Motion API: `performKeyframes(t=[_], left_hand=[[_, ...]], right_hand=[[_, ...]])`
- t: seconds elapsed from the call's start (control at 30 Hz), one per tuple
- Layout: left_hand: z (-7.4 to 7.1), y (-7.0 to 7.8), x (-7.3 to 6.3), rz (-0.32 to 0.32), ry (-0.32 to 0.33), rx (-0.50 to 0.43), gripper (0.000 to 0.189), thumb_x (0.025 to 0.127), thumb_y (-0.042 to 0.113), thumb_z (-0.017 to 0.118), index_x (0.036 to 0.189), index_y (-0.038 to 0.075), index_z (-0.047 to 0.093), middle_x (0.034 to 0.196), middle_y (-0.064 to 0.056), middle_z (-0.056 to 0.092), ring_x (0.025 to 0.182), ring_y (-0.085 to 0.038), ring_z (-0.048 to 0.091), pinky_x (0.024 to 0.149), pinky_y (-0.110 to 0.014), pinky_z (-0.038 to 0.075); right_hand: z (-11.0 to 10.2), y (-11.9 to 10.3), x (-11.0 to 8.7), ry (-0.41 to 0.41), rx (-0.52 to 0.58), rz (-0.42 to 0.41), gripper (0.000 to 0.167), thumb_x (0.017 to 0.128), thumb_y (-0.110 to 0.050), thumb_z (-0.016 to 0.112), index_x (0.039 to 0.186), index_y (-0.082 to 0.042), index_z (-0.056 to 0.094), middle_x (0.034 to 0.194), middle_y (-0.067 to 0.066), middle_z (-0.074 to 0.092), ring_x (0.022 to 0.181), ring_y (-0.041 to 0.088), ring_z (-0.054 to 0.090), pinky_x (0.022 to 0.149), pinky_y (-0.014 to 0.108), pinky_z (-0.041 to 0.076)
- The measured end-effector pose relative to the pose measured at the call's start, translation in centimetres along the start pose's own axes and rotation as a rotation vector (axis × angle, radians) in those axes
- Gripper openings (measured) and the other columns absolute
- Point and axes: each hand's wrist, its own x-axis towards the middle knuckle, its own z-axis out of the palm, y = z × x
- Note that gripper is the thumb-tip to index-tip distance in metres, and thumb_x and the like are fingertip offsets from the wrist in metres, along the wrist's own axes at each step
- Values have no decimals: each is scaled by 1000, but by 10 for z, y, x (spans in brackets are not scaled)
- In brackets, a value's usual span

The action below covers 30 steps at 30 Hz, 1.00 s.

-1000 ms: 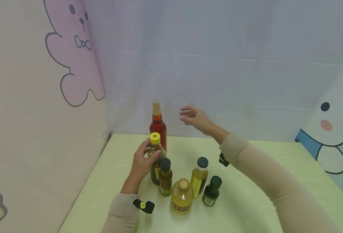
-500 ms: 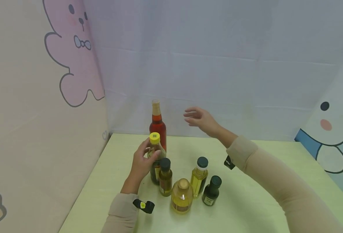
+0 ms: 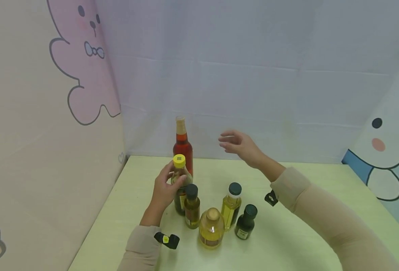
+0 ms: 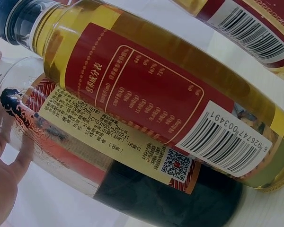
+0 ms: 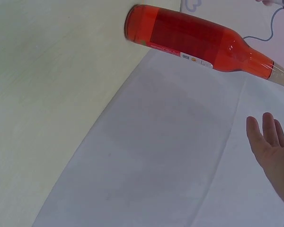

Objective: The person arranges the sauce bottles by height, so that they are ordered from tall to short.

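Observation:
My left hand (image 3: 163, 190) holds a yellow-capped glass bottle (image 3: 179, 161) of dark liquid around its upper part, with thumb and fingers on either side. In the left wrist view, this dark-liquid bottle (image 4: 170, 201) lies partly behind an oil bottle (image 4: 146, 80) with a red label; the left fingers (image 4: 22, 158) touch its clear shoulder. Close behind it stands a tall bottle of red liquid (image 3: 183, 148). My right hand (image 3: 245, 148) hangs in the air to the right of that red bottle, fingers extended and slightly bent, holding nothing.
A dark-capped slim bottle (image 3: 192, 210), a round oil bottle (image 3: 211, 231), a white-collared oil bottle (image 3: 231, 209) and a small dark bottle (image 3: 245, 224) stand in front and to the right on the pale table (image 3: 307, 210). A white cloth (image 3: 253, 82) hangs behind.
My right hand has drifted right and slightly down, away from the red bottle. The left hand stays on the yellow-capped bottle, and the bottles keep their places.

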Motion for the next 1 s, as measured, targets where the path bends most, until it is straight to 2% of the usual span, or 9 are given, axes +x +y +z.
performKeyframes(t=[0.5, 0.73, 1.0], left_hand=[[0, -2, -2, -30, 2, -6, 54, 92, 15, 69, 141, 7, 48, 126, -14, 57, 117, -31, 52, 98, -54, 42], [1, -3, -3, -20, 7, -33, 51, 93, 14, 68, 140, 7, 49, 125, -15, 58, 117, -31, 52, 99, -55, 41], [0, -3, -2, -6, 11, -8, 53, 92, 14, 69, 140, 7, 49, 122, -14, 58, 114, -30, 53, 96, -55, 43]], right_hand=[[-1, 2, -26, 15, 78, -7, 43, 99, -8, 58, 139, 1, 44, 136, 23, 51, 123, 32, 52, 95, 35, 48], [1, 7, -36, 27, 123, 1, 45, 98, -7, 60, 138, 3, 43, 136, 23, 51, 123, 33, 52, 95, 36, 48], [3, 3, -49, 50, 133, -1, 45, 97, -7, 61, 138, 3, 44, 135, 23, 52, 122, 33, 53, 95, 38, 48]])
